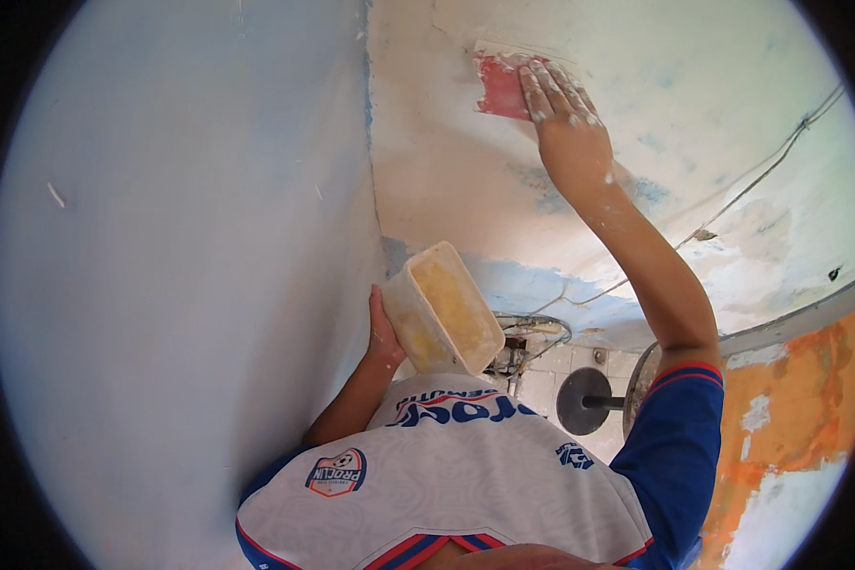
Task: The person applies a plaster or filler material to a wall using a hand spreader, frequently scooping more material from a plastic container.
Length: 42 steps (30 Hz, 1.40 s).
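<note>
My right hand [565, 123] is raised and presses a flat red spreader [500, 85] against a patchy white and pink plastered surface [446, 161]. Its fingers are spread over the blade and speckled with white plaster. A fresh ridge of plaster lies just above the spreader. My left hand [382, 334] holds a whitish rectangular plastic tub [442, 309] by its lower side, close to my chest. The tub is tilted, and its inside is coated yellowish. My white and blue jersey [446, 475] fills the bottom of the view.
A smooth pale blue wall [161, 285] covers the left and meets the plastered surface at a corner. Thin wires [750, 180] run across the plaster at right. An orange, flaking wall [798, 399], a round dark disc [584, 399] and white tiles lie lower right.
</note>
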Available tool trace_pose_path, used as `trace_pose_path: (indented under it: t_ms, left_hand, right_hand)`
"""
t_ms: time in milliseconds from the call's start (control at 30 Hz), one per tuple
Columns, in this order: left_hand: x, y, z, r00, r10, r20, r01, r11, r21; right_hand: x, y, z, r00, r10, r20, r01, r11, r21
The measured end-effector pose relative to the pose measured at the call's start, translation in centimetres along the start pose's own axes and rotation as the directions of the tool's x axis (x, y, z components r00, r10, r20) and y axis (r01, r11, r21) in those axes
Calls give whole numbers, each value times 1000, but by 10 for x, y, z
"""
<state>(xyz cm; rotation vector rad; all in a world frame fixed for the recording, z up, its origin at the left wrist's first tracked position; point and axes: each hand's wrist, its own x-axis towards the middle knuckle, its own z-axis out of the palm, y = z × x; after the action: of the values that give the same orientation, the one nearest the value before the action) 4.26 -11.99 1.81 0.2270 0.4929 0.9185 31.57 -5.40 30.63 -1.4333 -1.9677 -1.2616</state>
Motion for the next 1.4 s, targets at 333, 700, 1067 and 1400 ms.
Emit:
trace_pose_path:
  t_ms: [333, 700, 1067, 1400]
  left_hand:
    - [-2, 2, 7, 997, 6, 83, -9, 1000, 26]
    - [-10, 3, 10, 996, -50, 68, 52, 998, -29]
    - [-3, -7, -6, 993, -51, 102, 54, 998, -22]
    - [-10, -2, -1, 999, -1, 38, 0, 1000, 16]
  right_hand:
    - [-5, 8, 12, 998, -30, -47, 20, 979, -204]
    - [3, 11, 5, 992, -97, -77, 86, 987, -133]
    - [11, 9, -18, 990, -107, -94, 101, 992, -69]
    - [19, 9, -34, 990, -132, -54, 131, 991, -20]
